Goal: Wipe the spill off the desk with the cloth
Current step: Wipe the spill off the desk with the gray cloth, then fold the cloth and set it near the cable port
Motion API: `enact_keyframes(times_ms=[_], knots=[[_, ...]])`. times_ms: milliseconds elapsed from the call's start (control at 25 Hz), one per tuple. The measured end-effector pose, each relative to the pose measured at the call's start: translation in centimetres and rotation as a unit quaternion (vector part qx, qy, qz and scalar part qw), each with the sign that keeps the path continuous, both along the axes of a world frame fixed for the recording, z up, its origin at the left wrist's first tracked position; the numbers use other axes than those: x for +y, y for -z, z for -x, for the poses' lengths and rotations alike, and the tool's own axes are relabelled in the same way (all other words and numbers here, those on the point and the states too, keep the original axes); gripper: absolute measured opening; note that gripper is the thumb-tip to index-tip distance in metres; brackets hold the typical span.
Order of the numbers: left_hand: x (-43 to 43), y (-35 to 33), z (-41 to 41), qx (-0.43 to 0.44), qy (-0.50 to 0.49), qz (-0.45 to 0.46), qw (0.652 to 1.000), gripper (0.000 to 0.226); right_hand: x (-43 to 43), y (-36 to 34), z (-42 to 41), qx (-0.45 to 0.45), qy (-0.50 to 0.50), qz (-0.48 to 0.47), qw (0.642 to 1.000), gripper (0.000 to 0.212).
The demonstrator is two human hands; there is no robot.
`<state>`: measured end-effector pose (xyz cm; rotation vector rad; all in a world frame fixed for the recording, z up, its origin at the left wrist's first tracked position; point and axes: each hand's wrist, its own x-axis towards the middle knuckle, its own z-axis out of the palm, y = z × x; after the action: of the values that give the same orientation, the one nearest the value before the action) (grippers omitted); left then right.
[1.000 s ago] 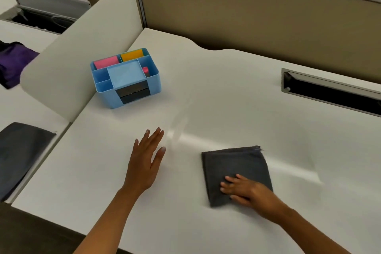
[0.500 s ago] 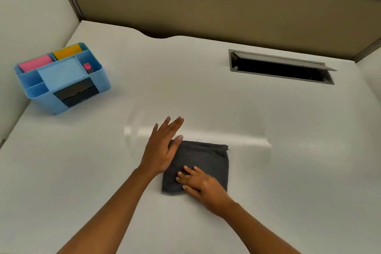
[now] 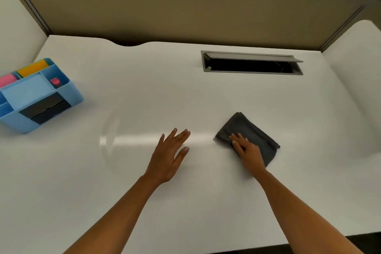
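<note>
A folded dark grey cloth [image 3: 253, 133] lies on the white desk [image 3: 165, 93], right of centre. My right hand [image 3: 247, 150] presses flat on the cloth's near left part, fingers spread over it. My left hand [image 3: 169, 156] rests flat on the bare desk to the cloth's left, fingers apart, holding nothing. A faint shiny streak [image 3: 127, 141] runs across the desk between the left hand and a curved smear further left; I cannot tell whether it is liquid or a light reflection.
A light blue desk organiser [image 3: 39, 97] with pink, orange and red items stands at the left edge. An open cable slot [image 3: 251, 65] is set into the desk at the back right. Beige partitions [image 3: 185, 12] wall the back; rounded white dividers flank both sides.
My right hand has slid the cloth to the right, away from my left hand, and the cloth has turned to a diagonal. The left hand stays flat on the desk.
</note>
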<state>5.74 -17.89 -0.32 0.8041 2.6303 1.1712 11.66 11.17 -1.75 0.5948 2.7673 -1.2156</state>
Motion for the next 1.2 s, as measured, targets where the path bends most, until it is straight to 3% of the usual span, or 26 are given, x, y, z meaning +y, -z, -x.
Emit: enact_keyframes(times_ms=[160, 320, 400, 480, 600, 720, 800, 1000, 1200], knots=[[3.0, -0.2, -0.4, 0.009, 0.014, 0.012, 1.0, 0.046, -6.0, 0.3, 2.3, 0.005, 0.009, -0.038, 0.999, 0.036], [3.7, -0.1, -1.0, 0.035, -0.086, 0.012, 0.996, 0.035, -10.7, 0.8, -0.9, -0.017, -0.057, -0.047, 0.997, 0.039], [3.8, -0.1, -1.0, 0.052, -0.152, 0.046, 0.986, 0.03, -9.6, 0.2, -1.9, 0.024, -0.065, -0.007, 0.998, 0.035], [4.1, -0.3, -0.7, 0.052, -0.203, 0.085, 0.974, 0.027, -6.6, -0.7, -1.8, 0.067, -0.012, 0.009, 0.998, 0.028], [5.1, -0.7, 0.1, 0.02, -0.235, 0.14, 0.962, 0.037, -1.6, -1.6, -1.1, 0.084, 0.047, -0.038, 0.995, 0.026], [6.4, -0.8, 1.5, -0.015, -0.222, 0.239, 0.945, 0.047, 0.5, -1.2, -1.0, 0.029, 0.05, -0.101, 0.993, 0.043], [7.2, -0.7, 2.0, -0.025, -0.206, 0.268, 0.941, 0.043, 0.6, -0.7, -1.4, 0.011, 0.058, -0.081, 0.995, 0.047], [8.8, -0.6, 2.5, -0.007, -0.185, 0.299, 0.936, 0.03, 0.3, -0.2, -2.0, 0.042, 0.041, -0.064, 0.996, 0.027], [10.6, -1.3, 4.1, 0.074, -0.163, 0.252, 0.951, 0.019, 1.1, -0.2, -2.9, 0.057, 0.061, -0.044, 0.996, 0.021]])
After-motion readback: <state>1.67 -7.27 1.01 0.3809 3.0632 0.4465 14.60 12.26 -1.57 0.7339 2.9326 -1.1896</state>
